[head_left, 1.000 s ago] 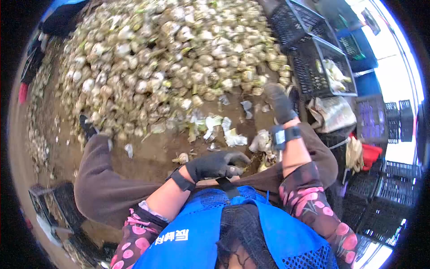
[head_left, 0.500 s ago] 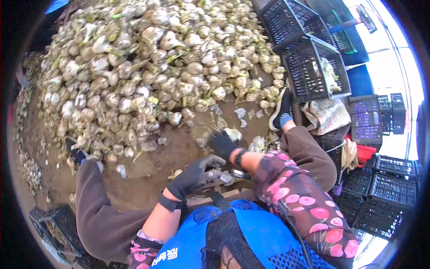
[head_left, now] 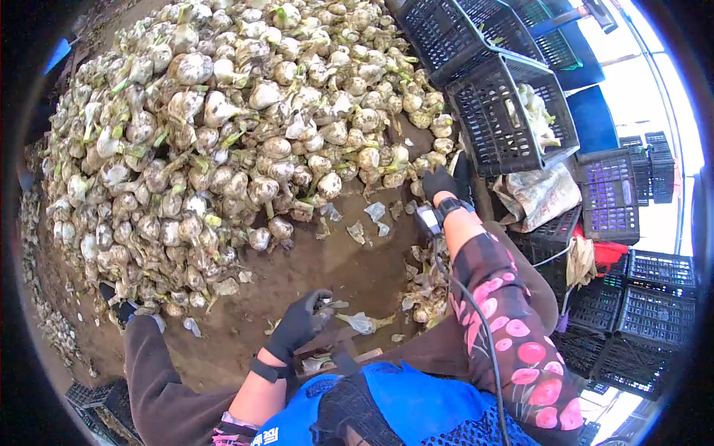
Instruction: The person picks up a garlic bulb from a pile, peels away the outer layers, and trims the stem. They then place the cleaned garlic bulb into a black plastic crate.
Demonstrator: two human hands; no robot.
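Brown earth floor carries a large heap of garlic bulbs, spread toward its far left corner, and a black crate stands close to the heap on the right. The right hand, in a dark glove, reaches to the near right edge of the heap, beside the shoe. The left hand, also gloved, is low over the floor near some papery skins; its fingers are bent, with a thin pale piece at their tips. The view is small and partly hidden, so I cannot tell if either hand's fingers grip something. Bulbs at the heap's edge are loose and round; a careless pull could make them roll against the shoe. The black cable along the sleeve could catch during a long reach, and stiff gloves could let a bulb slip.
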